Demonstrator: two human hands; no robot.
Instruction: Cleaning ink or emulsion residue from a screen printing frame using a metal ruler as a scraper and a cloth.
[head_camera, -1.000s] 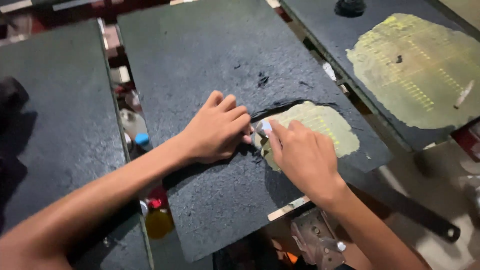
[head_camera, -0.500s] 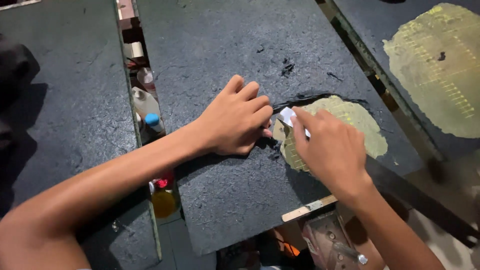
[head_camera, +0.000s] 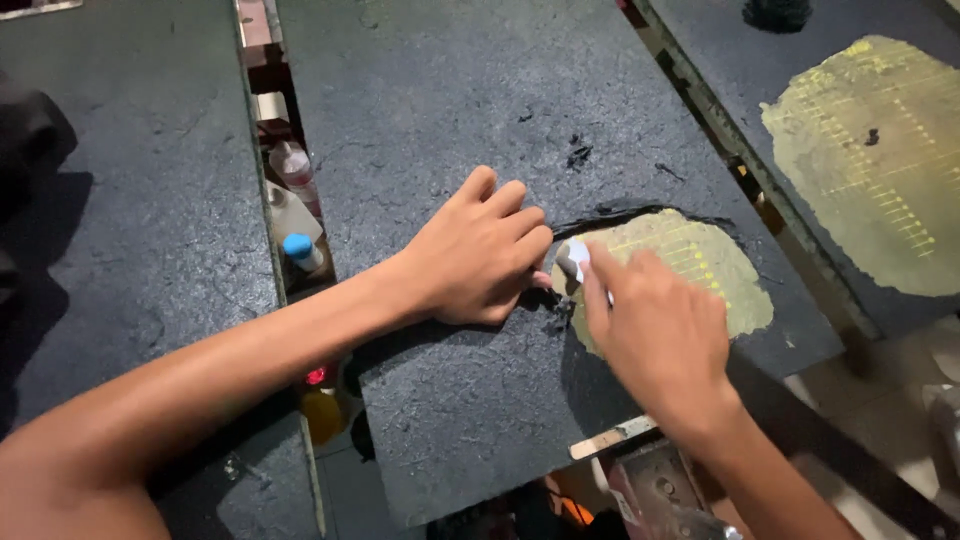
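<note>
A dark rough-coated board (head_camera: 450, 110) fills the middle of the head view. A yellow-green patch (head_camera: 700, 265) with a faint grid shows where the coating is gone. My left hand (head_camera: 480, 255) lies flat on the dark coating just left of the patch, fingers together. My right hand (head_camera: 655, 335) grips a small white scraper (head_camera: 575, 258), whose tip meets the dark edge of the patch next to my left fingertips. Black crumbs (head_camera: 578, 155) lie above the patch.
A second board (head_camera: 880, 150) at the right has a bigger bare yellow area. Another dark board (head_camera: 130, 230) lies at the left. Bottles, one blue-capped (head_camera: 298, 250), sit in the gap between boards. A wooden stick (head_camera: 610, 438) and metal parts are at the bottom edge.
The view has shifted, so the boards and hands sit further right and lower. Both hands stay at the patch's left edge, and the right hand has moved a little with the scraper.
</note>
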